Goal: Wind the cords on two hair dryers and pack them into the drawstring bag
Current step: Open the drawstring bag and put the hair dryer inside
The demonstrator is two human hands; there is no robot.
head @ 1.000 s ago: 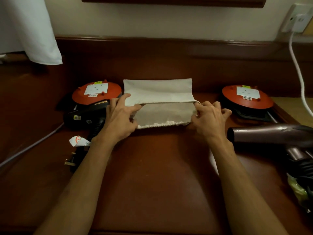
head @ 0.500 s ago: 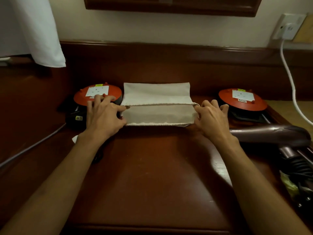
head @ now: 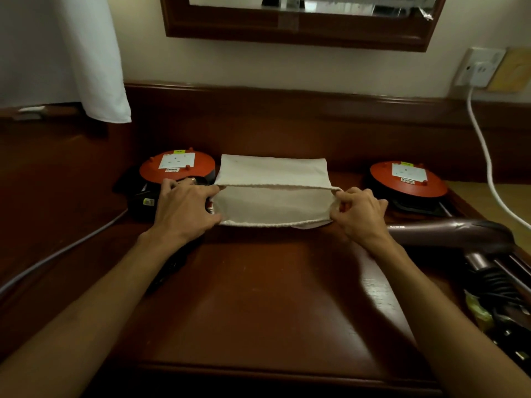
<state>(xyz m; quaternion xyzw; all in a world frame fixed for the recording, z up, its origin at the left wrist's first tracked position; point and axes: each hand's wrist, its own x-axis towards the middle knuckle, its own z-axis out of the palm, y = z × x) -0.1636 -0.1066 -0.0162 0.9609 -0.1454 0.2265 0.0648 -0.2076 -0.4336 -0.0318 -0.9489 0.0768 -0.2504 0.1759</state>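
A beige drawstring bag (head: pixel 273 191) lies flat at the back middle of the dark wooden table (head: pixel 258 305), its mouth facing me. My left hand (head: pixel 184 209) grips the bag's left edge at the mouth. My right hand (head: pixel 360 215) pinches the right edge with curled fingers. A brown hair dryer (head: pixel 448 232) lies on the right, nozzle toward my right hand, its black cord wound by the handle. A black hair dryer (head: pixel 143 201) sits on the left, mostly hidden behind my left hand.
Two orange cable reels stand at the back, the left cable reel (head: pixel 178 166) and the right cable reel (head: pixel 408 179). A white cable (head: pixel 485 156) runs from a wall socket (head: pixel 479 67). A grey cable (head: pixel 57 254) crosses the left side. A white cloth (head: pixel 94 58) hangs at the upper left.
My hands have moved apart along the bag's mouth, pulling it wider and flatter. The camera has tilted up, showing more of the wall and mirror frame.
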